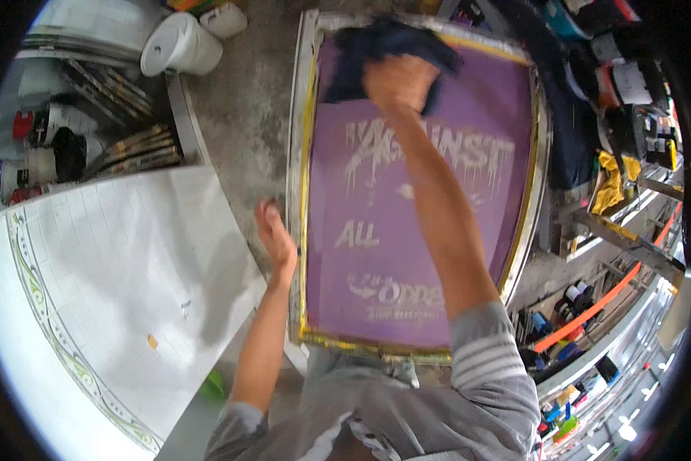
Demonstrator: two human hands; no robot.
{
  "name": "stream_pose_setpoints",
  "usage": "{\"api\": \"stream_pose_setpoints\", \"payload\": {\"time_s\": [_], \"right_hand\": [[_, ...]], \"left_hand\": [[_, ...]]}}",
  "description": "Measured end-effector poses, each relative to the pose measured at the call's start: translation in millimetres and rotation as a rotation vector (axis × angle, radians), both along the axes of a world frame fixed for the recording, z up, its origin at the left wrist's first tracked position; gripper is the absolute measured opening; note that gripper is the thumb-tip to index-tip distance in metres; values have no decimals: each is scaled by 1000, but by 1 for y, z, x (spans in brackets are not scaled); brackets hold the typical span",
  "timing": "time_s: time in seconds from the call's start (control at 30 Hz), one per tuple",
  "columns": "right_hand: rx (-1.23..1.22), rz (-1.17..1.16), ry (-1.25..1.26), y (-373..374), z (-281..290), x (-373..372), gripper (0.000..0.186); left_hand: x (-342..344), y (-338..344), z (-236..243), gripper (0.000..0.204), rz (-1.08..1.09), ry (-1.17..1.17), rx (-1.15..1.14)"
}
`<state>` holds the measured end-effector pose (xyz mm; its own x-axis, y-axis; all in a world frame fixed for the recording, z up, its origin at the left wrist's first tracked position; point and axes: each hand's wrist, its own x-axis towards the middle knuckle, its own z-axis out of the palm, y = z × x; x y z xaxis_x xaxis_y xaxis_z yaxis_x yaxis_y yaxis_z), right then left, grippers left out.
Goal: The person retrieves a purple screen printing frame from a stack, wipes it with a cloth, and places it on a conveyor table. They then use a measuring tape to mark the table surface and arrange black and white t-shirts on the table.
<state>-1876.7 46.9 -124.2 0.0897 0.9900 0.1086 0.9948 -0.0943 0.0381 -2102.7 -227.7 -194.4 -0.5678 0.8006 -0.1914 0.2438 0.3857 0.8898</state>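
While the right hand (401,83) grips a dark cloth (351,65) against the purple screen (334,284), the left hand (278,242), unclenched and empty, perhaps steadies the frame (297,154); blur obscures contact.

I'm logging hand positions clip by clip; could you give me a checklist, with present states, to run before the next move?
1. Right hand on the dark cloth: ok, at the far end of the purple screen.
2. Left hand free of the cloth: ok, beside the frame.
3. Left hand touching the frame: cannot tell.
4. Whole screen in view: not ok, cloth and right forearm cover parts.
5. White bucket off the screen: ok.
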Motion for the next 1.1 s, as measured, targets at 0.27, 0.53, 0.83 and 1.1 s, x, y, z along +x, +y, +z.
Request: {"api": "stream_pose_setpoints", "payload": {"time_s": [0.27,0.53,0.83,1.1], "right_hand": [[-446,601,211,-351,-26,-61,46],[-282,236,-123,-305,12,191,49],[214,218,69,-92,-13,191,43],[-502,-139,98,-506,-5,96,50]], "left_hand": [[15,9,24,68,90,69,-4],[10,1,7,70,97,22,-61],[14,7,19,62,36,39,-136],[9,11,15,60,36,45,-156]]}}
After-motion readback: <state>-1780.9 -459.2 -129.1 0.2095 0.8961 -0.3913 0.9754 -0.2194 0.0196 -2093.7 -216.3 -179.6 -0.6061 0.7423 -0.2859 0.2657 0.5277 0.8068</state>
